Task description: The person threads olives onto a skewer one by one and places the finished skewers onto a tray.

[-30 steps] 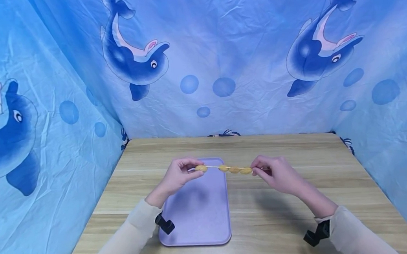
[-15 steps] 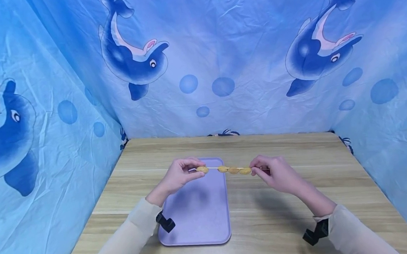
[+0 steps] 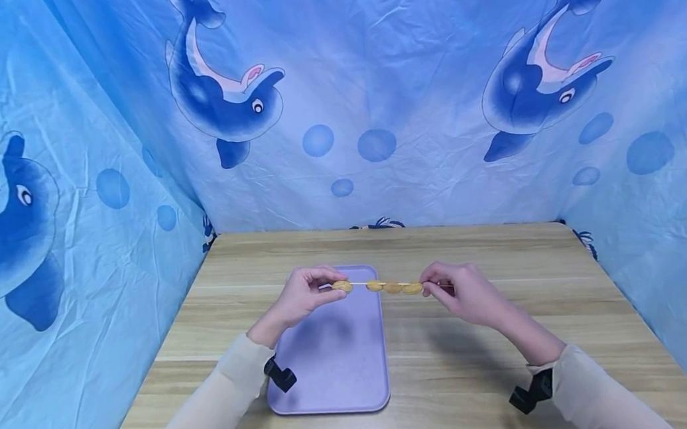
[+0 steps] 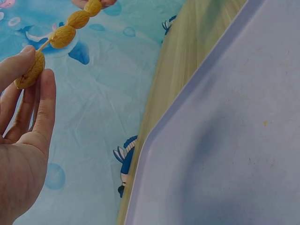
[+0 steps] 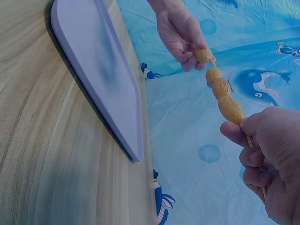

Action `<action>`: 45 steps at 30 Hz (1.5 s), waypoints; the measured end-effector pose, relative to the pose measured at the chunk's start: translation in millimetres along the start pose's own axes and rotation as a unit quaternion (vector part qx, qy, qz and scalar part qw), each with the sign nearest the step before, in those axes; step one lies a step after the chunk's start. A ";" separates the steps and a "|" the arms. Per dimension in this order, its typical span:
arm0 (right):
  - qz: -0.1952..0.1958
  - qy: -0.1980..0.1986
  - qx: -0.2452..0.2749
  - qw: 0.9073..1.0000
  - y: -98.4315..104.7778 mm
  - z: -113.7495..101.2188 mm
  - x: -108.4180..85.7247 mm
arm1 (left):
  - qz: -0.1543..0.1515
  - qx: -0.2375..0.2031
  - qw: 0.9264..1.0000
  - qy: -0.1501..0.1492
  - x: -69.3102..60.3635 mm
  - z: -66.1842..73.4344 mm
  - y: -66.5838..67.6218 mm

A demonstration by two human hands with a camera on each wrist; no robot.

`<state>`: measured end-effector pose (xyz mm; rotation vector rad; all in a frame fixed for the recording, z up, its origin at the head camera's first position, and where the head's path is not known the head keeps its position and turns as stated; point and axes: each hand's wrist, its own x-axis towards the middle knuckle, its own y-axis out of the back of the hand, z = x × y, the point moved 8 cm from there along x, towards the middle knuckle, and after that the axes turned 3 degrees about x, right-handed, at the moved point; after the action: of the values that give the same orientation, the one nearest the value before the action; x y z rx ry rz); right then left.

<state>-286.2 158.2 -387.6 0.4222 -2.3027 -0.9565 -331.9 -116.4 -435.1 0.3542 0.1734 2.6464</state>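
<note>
Over the far part of the lilac tray (image 3: 331,381), a thin wooden skewer (image 3: 358,283) stretches between the two hands. Three wrinkled yellow-brown oval food pieces (image 5: 221,88) sit touching in a row on it, at the right hand's end. My left hand (image 3: 300,300) pinches another such oval piece (image 4: 33,70) between thumb and fingers; the skewer enters it, and a short bare stretch separates it from the row. My right hand (image 3: 469,295) grips the skewer just behind the row, its thumb against the nearest piece. Part of the skewer's rear is hidden by the right fingers.
The tray lies flat on a wood-grain table (image 3: 481,391), left of the middle. A few small specks (image 4: 265,123) show on its surface. Blue cloth (image 3: 335,95) printed with dolphins hangs behind the table and along both sides.
My right hand has shifted slightly left with the skewer and its row of pieces. The bare stretch before the left hand's piece looks a little shorter.
</note>
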 end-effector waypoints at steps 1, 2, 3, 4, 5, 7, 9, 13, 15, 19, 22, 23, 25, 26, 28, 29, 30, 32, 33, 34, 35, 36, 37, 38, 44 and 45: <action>0.000 -0.002 0.000 1.000 0.2 -0.1 0.2 | 0.000 -0.002 1.000 -0.001 0.1 0.1 -0.2; -0.001 -0.002 0.001 1.000 0.1 -0.1 0.3 | -0.001 -0.004 1.000 -0.002 0.2 0.3 -0.3; 0.000 -0.002 0.002 1.000 0.1 -0.1 0.4 | -0.001 -0.005 1.000 -0.005 0.2 0.8 -0.4; 0.000 -0.001 0.002 1.000 0.0 -0.4 0.4 | -0.001 -0.006 1.000 -0.007 0.2 1.0 -0.5; 0.001 0.000 0.003 1.000 -0.1 -0.5 0.3 | -0.001 -0.006 1.000 -0.008 0.1 1.2 -0.6; 0.002 0.003 0.005 1.000 -0.6 -0.2 0.0 | 0.000 -0.007 1.000 -0.011 -0.1 1.5 -0.6; 0.005 0.008 0.005 1.000 -1.1 -0.1 -0.2 | 0.001 -0.007 1.000 -0.012 -0.5 1.8 -0.4; 0.005 0.009 0.006 1.000 -2.0 0.3 -0.3 | 0.002 -0.009 1.000 -0.009 -1.0 1.1 0.2; 0.004 0.007 0.007 1.000 -2.0 -0.4 -0.1 | 0.001 -0.008 1.000 -0.009 -0.9 0.8 0.5; 0.001 0.001 0.005 1.000 -2.7 -0.8 0.1 | 0.001 -0.007 1.000 -0.008 -1.6 0.9 1.4; -0.002 -0.001 0.004 1.000 -3.5 -1.0 -0.1 | 0.001 -0.006 1.000 -0.007 -2.4 1.1 2.3; -0.003 -0.002 0.004 1.000 -3.7 -1.0 -0.1 | 0.001 -0.005 1.000 -0.006 -2.5 0.9 2.5; -0.003 -0.002 0.005 1.000 -3.7 -1.4 -0.1 | 0.001 -0.006 1.000 -0.005 -2.6 0.5 3.0; -0.003 -0.002 0.005 1.000 -3.6 -1.7 0.0 | 0.001 -0.006 1.000 -0.005 -2.7 0.3 3.1; -0.004 -0.002 0.006 1.000 -3.2 -2.6 0.2 | -0.001 -0.007 1.000 -0.004 -2.6 -0.4 3.2; -0.004 -0.002 0.006 1.000 -3.3 -3.1 0.1 | -0.002 -0.008 1.000 -0.004 -2.7 -0.8 3.3; -0.005 -0.002 0.006 1.000 -3.4 -3.7 0.2 | -0.002 -0.009 1.000 -0.004 -2.8 -1.4 3.4; -0.006 -0.002 0.007 1.000 -3.4 -4.6 0.1 | -0.004 -0.011 1.000 -0.003 -2.9 -1.8 3.3; -0.006 -0.002 0.007 1.000 -3.4 -5.2 0.2 | -0.004 -0.010 1.000 -0.003 -3.0 -1.8 3.2; -0.006 -0.001 0.007 1.000 -3.4 -5.4 0.2 | -0.005 -0.010 1.000 -0.004 -3.1 -1.5 3.1; -0.006 0.000 0.007 1.000 -3.7 -5.5 0.2 | -0.004 -0.010 1.000 -0.004 -3.3 -1.0 3.1; -0.006 0.000 0.006 1.000 -3.6 -5.5 0.3 | -0.004 -0.010 1.000 -0.006 -3.4 -1.0 3.3; -0.006 0.000 0.007 1.000 -3.4 -5.6 0.3 | -0.005 -0.008 1.000 -0.007 -3.7 -0.1 3.2; -0.006 -0.001 0.006 1.000 -3.4 -5.6 0.4 | -0.005 -0.006 1.000 -0.009 -3.8 0.2 3.3; -0.009 -0.001 0.006 1.000 -3.4 -5.5 1.0 | -0.010 0.004 1.000 -0.011 -3.8 1.0 3.9; -0.009 -0.001 0.006 1.000 -3.4 -5.4 1.2 | -0.010 0.004 1.000 -0.009 -3.5 0.8 4.2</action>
<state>-283.4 152.3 -386.6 0.4480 -2.3122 -0.9519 -330.5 -121.7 -434.4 0.3777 0.1794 2.6225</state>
